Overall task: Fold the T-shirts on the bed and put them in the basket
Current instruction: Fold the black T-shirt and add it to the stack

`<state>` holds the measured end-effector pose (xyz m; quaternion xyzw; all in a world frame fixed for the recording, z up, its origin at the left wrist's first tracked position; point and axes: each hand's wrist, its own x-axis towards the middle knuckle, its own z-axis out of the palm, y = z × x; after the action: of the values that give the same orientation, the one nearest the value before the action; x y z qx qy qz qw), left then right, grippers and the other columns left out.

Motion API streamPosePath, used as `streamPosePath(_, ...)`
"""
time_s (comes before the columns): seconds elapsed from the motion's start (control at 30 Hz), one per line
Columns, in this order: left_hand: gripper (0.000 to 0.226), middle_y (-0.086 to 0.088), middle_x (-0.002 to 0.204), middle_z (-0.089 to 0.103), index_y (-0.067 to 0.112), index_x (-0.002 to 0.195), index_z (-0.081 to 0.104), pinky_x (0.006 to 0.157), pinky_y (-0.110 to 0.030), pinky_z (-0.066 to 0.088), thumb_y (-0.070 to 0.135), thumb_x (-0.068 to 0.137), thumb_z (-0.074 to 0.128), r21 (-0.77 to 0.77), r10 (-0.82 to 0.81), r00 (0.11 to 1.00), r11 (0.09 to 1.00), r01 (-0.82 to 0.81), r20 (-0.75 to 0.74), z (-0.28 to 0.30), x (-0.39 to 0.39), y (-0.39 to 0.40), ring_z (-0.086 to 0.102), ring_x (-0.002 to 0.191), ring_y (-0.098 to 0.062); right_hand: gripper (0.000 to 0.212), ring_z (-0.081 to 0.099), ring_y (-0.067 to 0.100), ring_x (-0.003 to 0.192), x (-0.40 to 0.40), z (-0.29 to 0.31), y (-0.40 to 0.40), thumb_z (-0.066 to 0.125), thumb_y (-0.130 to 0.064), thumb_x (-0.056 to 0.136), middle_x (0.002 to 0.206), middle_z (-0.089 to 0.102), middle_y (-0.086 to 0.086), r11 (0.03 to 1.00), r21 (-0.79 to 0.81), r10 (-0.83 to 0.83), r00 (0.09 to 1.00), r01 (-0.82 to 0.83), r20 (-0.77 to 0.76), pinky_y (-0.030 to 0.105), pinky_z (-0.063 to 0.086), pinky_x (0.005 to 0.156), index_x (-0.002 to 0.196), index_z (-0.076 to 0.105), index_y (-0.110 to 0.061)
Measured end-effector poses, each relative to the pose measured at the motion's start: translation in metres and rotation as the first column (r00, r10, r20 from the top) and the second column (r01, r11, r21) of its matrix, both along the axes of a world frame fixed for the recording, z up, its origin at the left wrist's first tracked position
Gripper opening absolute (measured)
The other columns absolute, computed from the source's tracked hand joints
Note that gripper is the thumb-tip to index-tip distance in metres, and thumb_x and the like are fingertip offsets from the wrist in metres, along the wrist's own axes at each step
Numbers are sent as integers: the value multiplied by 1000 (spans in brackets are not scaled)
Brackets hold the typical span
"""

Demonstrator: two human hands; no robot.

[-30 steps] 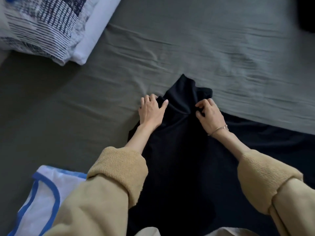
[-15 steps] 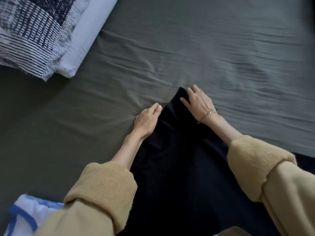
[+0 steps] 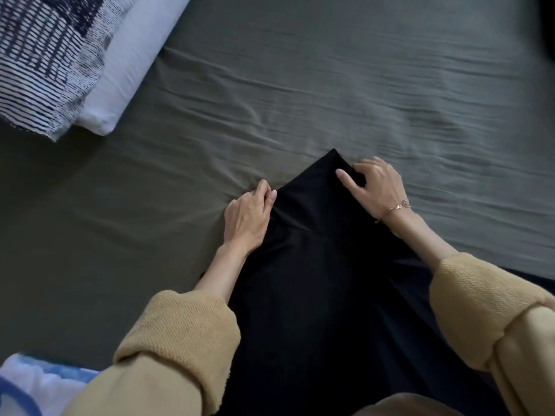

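Observation:
A black T-shirt [image 3: 324,289] lies on the grey-green bed sheet [image 3: 300,85], stretching from the bottom of the view to a pointed far end. My left hand [image 3: 247,219] pinches the shirt's left edge between thumb and fingers. My right hand [image 3: 380,186] grips the far right corner of the cloth, fingers curled over it and the thumb laid on top. A white T-shirt with blue trim [image 3: 36,385] shows at the bottom left, partly behind my left sleeve. No basket is in view.
A pillow in a blue-and-white patterned case [image 3: 45,61] lies on a plain white pillow [image 3: 126,67] at the top left. Wrinkled bare sheet spreads beyond and to both sides of the black shirt. A dark shape [image 3: 548,22] sits at the top right corner.
The far end of the black shirt has been smoothed into a narrower point. My right hand moved out to its far right corner, and my left hand shifted from lying flat to pinching the left edge.

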<state>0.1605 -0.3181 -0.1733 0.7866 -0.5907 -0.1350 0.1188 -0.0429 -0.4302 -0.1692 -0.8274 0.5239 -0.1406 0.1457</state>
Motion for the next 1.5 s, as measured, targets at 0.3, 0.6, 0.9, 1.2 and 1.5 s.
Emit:
streamPosePath(0.3,32,-8,91,67,10,104,46,62,-35,34,36,103,27,-63,-91,991,993,97,103,-4,7,-5,62,83,-36,51,62,35,88,-5,-6,-11,36,-46,97,88,68,17,983,-130,-163,937,128,-310,32,35,66,84,68,-9)
streamPosePath(0.6,34,-9,109,56,11,107,55,78,-41,42,33,97,31,-197,95,959,979,-42,268,0,-27,5,53,98,-27,48,56,38,95,-63,6,5,33,-41,100,93,63,22,964,33,-262,965,263,-23,35,30,68,81,55,-3)
streamPosePath(0.9,44,-2,147,36,15,132,48,115,-46,12,38,99,31,71,-613,779,789,610,131,13,-144,3,24,141,-15,49,48,21,82,-177,4,74,28,-59,86,75,45,-4,999,-37,-8,988,2,-157,33,33,72,69,51,-20)
streamPosePath(1.2,37,-5,125,52,13,118,53,106,-46,33,30,99,26,27,-369,847,921,389,383,0,-179,-9,49,116,-22,45,60,30,64,-231,-19,77,40,-38,90,64,54,9,945,-296,-221,941,141,-257,34,46,57,60,53,-8)
streamPosePath(1.5,60,3,157,-14,22,148,-6,109,-51,-20,46,94,1,-18,-415,892,905,425,180,-7,-241,44,-20,141,-8,69,43,31,111,-308,-6,111,13,-60,82,114,49,13,916,-117,-401,890,384,-220,44,28,97,104,55,-10)
